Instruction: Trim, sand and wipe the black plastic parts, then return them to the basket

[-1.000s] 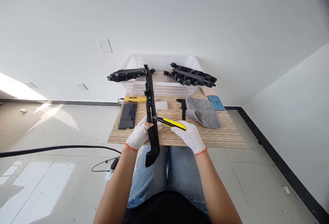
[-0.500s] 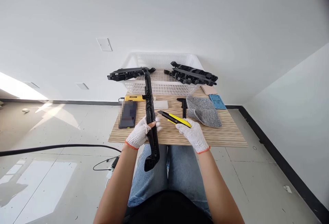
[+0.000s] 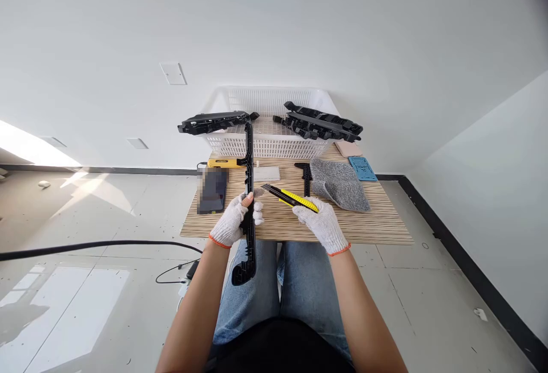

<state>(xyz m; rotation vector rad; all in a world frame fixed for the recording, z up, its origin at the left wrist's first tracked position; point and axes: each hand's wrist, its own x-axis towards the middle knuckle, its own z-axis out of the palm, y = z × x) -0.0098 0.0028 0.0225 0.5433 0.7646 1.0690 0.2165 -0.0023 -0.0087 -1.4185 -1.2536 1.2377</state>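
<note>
My left hand [image 3: 233, 216], in a white knit glove with an orange cuff, is closed around the middle of a long black plastic trim part [image 3: 250, 184]. The part stands lengthwise in front of me; its hooked lower end hangs over the table's near edge above my legs. My right hand [image 3: 320, 223], gloved the same way, grips a yellow and black utility knife [image 3: 291, 197]. The knife's blade is out and points left toward the trim part, close to my left fingers. Whether the blade touches the part I cannot tell.
A white plastic basket [image 3: 274, 145] stands behind the table [image 3: 368, 230], with black plastic parts [image 3: 323, 121] across its rim at right and others [image 3: 214, 122] at left. On the table lie a phone [image 3: 213, 190], a yellow tool [image 3: 225, 163], black calipers [image 3: 306, 179], grey cloth [image 3: 338, 183] and a blue card [image 3: 362, 168].
The trim part has turned in my left hand so its ribbed inner side shows, and its lower end has shifted left. My right hand and the knife have hardly moved.
</note>
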